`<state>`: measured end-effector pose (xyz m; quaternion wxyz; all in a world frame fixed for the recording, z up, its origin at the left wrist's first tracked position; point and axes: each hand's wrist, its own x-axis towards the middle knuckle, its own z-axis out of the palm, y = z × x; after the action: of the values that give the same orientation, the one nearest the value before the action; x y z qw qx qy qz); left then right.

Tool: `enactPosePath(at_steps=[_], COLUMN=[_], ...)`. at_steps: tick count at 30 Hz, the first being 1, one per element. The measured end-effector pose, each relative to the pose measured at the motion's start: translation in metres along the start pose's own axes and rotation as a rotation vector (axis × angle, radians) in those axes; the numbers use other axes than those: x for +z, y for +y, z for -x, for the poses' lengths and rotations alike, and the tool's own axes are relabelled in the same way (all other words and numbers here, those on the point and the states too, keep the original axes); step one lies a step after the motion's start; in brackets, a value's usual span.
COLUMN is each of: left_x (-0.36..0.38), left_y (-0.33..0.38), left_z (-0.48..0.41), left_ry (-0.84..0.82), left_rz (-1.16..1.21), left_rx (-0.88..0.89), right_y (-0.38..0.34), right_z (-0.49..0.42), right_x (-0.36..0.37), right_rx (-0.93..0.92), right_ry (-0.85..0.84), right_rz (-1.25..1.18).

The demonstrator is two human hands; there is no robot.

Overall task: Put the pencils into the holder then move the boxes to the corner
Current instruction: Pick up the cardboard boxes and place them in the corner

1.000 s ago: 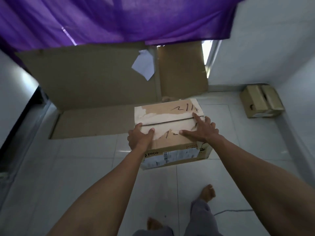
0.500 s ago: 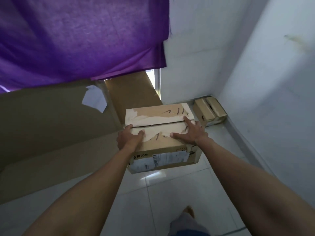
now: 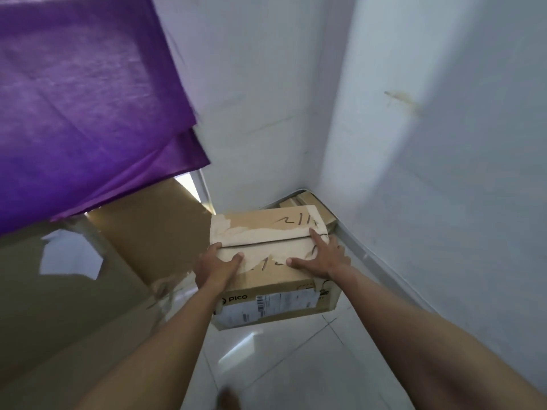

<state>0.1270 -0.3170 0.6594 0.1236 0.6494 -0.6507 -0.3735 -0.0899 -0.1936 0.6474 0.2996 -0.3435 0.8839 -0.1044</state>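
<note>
I carry a brown cardboard box (image 3: 268, 304) with a PICO label and black scribbles on its torn top, held above the white tiled floor near the room's corner. My left hand (image 3: 216, 269) grips its left edge, thumb on top and fingers round the side. On the right half of the top lies my right hand (image 3: 324, 258), thumb and forefinger spread flat, the other fingers over the right edge. A second, smaller cardboard box (image 3: 307, 199) sits on the floor in the corner, mostly hidden behind the carried box. No pencils or holder are in view.
White walls (image 3: 444, 173) close in ahead and on the right. A large flattened cardboard sheet (image 3: 154, 232) leans at the left under a purple curtain (image 3: 88, 113). My foot (image 3: 228, 400) shows blurred at the bottom edge.
I have turned right and walked toward the corner with the box in both hands. The corner box now lies right behind the carried one. My grip is the same.
</note>
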Motion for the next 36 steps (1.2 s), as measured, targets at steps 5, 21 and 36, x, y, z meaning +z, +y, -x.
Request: enactPosePath(at_steps=[5, 21, 36], left_x=[0.015, 0.124, 0.3], left_y=[0.038, 0.169, 0.24], left_z=[-0.054, -0.197, -0.302], left_ry=[-0.096, -0.37, -0.593], left_rz=[-0.058, -0.275, -0.339], left_rx=[0.084, 0.402, 0.406], right_y=[0.0, 0.041, 0.143], right_z=[-0.031, -0.137, -0.313], right_x=[-0.011, -0.036, -0.048], right_rx=[0.098, 0.453, 0.553], right_ry=[0.025, 0.185, 0.115], right_rz=[-0.055, -0.395, -0.529])
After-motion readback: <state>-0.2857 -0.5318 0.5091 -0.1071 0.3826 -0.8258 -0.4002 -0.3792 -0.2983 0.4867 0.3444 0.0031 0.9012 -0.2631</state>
